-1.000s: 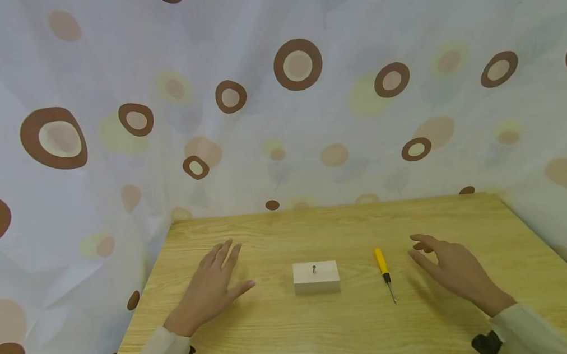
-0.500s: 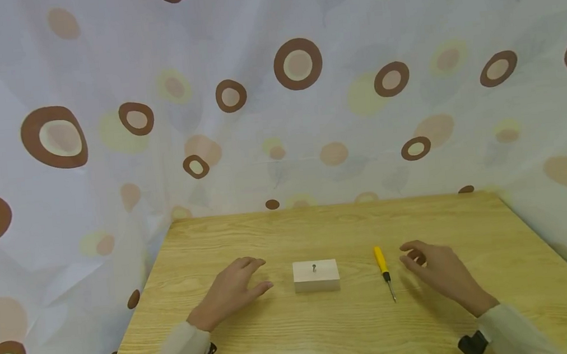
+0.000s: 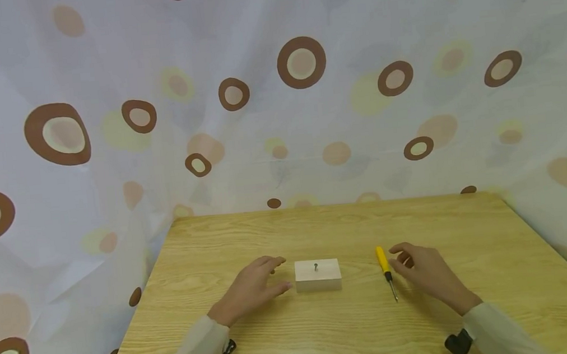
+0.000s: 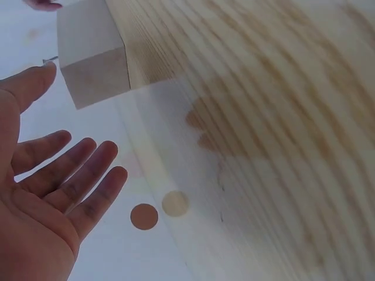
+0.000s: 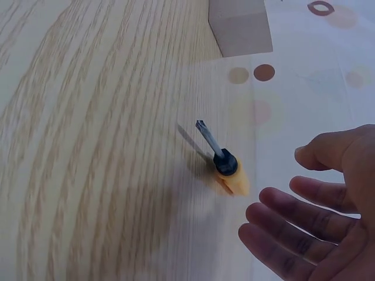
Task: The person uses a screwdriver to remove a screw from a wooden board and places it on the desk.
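Observation:
A pale wooden block (image 3: pixel 318 278) rests on the table, and a screw (image 3: pixel 315 266) stands up from its top face. My left hand (image 3: pixel 253 289) is just left of the block, thumb and fingers spread apart toward its side; in the left wrist view the thumb tip appears near the block (image 4: pixel 94 55). To the right lies a screwdriver (image 3: pixel 385 266) with a yellow handle, black collar and metal shaft, tip toward me. My right hand (image 3: pixel 428 271) is beside the handle, fingers loosely bent with nothing in them. The right wrist view shows the screwdriver's cross-shaped tip (image 5: pixel 200 124).
The light wooden table (image 3: pixel 347 329) ends at a white curtain (image 3: pixel 349 120) with brown and beige circles, which hangs behind it and along both sides. A dark strap piece (image 3: pixel 459 344) sits under the right sleeve (image 3: pixel 496 330).
My left hand has moved right to the block's side and lowered. My right hand has moved left toward the screwdriver. Block and screwdriver have stayed in place.

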